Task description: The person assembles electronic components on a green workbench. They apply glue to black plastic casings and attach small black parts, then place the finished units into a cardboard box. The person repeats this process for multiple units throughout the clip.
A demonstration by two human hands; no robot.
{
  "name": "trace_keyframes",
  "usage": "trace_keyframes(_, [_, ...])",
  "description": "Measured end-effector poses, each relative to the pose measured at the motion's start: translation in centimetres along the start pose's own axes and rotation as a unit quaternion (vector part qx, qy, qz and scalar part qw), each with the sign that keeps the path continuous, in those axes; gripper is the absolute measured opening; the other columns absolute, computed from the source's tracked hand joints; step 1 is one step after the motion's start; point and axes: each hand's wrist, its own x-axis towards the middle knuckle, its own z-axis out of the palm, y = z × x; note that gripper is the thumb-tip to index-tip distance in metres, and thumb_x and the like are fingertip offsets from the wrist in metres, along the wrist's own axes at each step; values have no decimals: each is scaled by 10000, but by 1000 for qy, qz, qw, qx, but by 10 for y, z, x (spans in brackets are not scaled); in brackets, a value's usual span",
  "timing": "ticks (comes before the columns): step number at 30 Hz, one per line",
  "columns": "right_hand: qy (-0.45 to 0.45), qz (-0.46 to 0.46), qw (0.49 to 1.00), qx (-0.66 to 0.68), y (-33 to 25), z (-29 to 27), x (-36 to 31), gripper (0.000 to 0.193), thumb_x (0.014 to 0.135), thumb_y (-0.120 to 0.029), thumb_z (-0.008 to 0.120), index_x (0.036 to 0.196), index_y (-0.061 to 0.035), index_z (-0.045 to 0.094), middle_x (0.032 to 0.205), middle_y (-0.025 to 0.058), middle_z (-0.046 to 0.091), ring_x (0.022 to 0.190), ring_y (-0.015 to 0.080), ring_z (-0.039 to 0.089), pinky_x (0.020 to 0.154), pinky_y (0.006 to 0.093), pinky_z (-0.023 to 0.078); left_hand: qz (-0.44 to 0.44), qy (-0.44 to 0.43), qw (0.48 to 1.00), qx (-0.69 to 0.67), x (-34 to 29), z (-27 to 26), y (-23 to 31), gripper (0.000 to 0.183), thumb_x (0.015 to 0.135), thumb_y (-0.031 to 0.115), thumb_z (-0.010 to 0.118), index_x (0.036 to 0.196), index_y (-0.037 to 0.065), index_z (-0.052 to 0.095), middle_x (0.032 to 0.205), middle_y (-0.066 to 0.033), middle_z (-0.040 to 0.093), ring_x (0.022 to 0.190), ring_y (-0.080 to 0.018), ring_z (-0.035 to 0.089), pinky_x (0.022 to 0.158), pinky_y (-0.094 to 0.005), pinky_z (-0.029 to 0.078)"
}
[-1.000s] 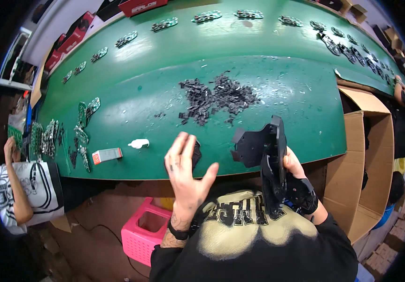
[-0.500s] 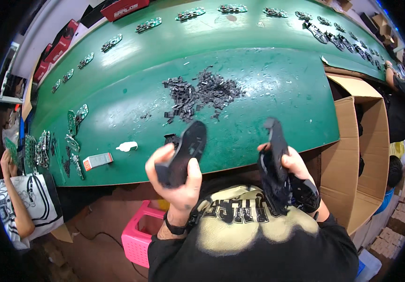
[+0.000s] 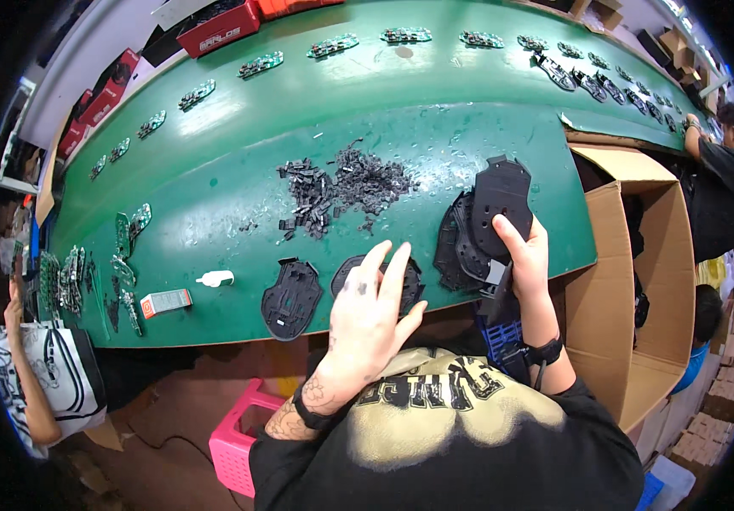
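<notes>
My left hand [image 3: 371, 311] is open, its fingers spread over a black plastic mouse shell [image 3: 410, 285] on the near part of the green table; whether they touch it I cannot tell. To its left lies another mouse base shell [image 3: 291, 300], hollow side up. My right hand [image 3: 527, 255] grips a small stack of black mouse shells [image 3: 503, 198] at the table's edge, thumb on the top one. The lower shells fan out to the left. Beyond my hands is a heap of small black plastic pieces [image 3: 374, 180].
Green circuit boards [image 3: 333, 45] stand spaced along the far ledge. A white bottle [image 3: 215, 278] and a small box [image 3: 166, 302] lie to the left. On the right stands an open cardboard box [image 3: 610, 298]; a pink stool [image 3: 235, 439] is below. Co-workers sit at both sides.
My left hand has let go of its shell and moved right, now open above the table. My right hand has brought its shells forward over the table edge. My view has shifted slightly.
</notes>
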Motion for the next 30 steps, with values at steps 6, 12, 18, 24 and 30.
trace_keyframes(6, [26,-44,998,-41,3,-15,-3,266,872,-126,696,1083,28,647,1026,55,676,880,118,617,806,267,497,42,-47,993,97,-26,-2,-27,578,754,222,742,1263,36,541,1314,-141,481,1237,-342,436,1001,-458,384])
trace_keyframes(12, [87,-15,994,58,-15,-55,9,252,902,-137,635,1105,9,607,963,59,654,786,136,624,727,275,514,-110,-29,979,167,-16,2,-14,621,802,324,703,1298,3,512,1317,-138,465,1177,-334,432,969,-443,382])
trace_keyframes(18, [19,-76,989,-125,-25,-85,3,249,891,-80,659,1105,41,623,1016,62,669,874,116,620,784,266,505,63,63,993,78,27,1,16,512,806,257,675,1238,5,567,1257,-147,534,1170,-314,473,948,-434,381])
trace_keyframes(24, [59,-185,955,-226,-11,-75,17,333,879,-73,665,1177,60,599,1074,86,667,949,129,604,857,274,482,148,-69,983,79,46,68,33,522,789,173,647,1265,-11,540,1323,-154,516,1248,-285,452,1035,-457,349])
trace_keyframes(30, [51,-97,983,-146,-9,-94,13,235,905,-103,646,1083,50,645,975,43,684,842,89,606,765,244,494,249,-156,954,55,49,51,17,449,700,29,611,1149,15,598,1251,-138,562,1323,-294,423,1126,-546,248])
